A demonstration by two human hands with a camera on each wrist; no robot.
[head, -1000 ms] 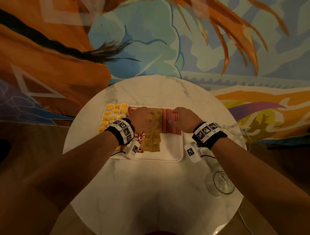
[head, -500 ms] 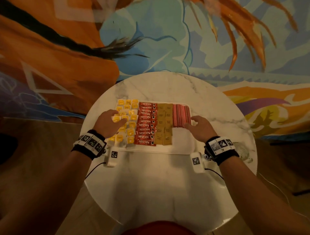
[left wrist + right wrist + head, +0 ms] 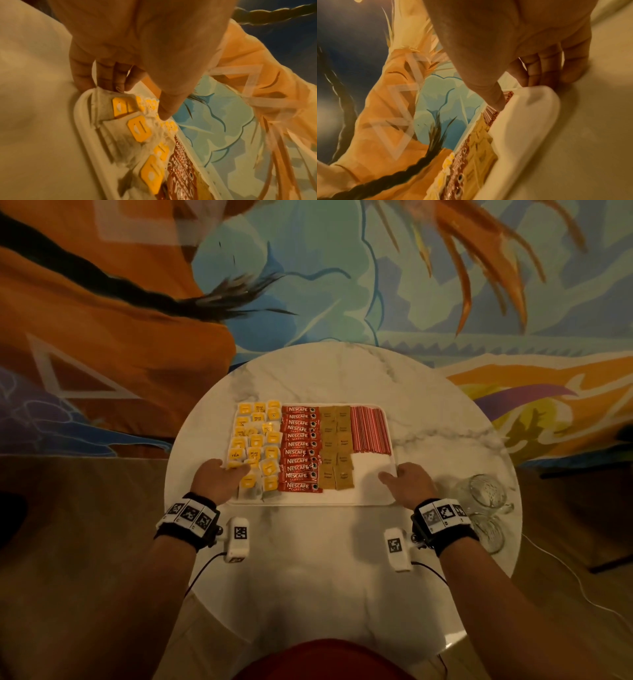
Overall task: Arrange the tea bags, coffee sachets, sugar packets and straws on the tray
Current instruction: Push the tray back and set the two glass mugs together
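A white tray (image 3: 371,486) lies on the round marble table (image 3: 329,559). From left to right it holds yellow-tagged tea bags (image 3: 255,443), red coffee sachets (image 3: 299,448), brown sugar packets (image 3: 337,446) and red straws (image 3: 370,431). My left hand (image 3: 219,477) grips the tray's near left edge. In the left wrist view the left hand (image 3: 135,100) has its thumb over the tea bags (image 3: 139,128) and its fingers curled at the rim (image 3: 85,121). My right hand (image 3: 407,484) grips the near right corner. In the right wrist view the right hand (image 3: 522,93) has its thumb inside the tray (image 3: 530,121) and its fingers round the rim.
Two clear glass mugs (image 3: 483,496) stand on the table just right of my right wrist. A thin cable (image 3: 561,573) runs off the table's right side. A painted wall rises behind the table.
Both hands have left the packets and straws and drawn back toward me. The left went via the tea bags to the tray's near left edge, the right to its near right corner.
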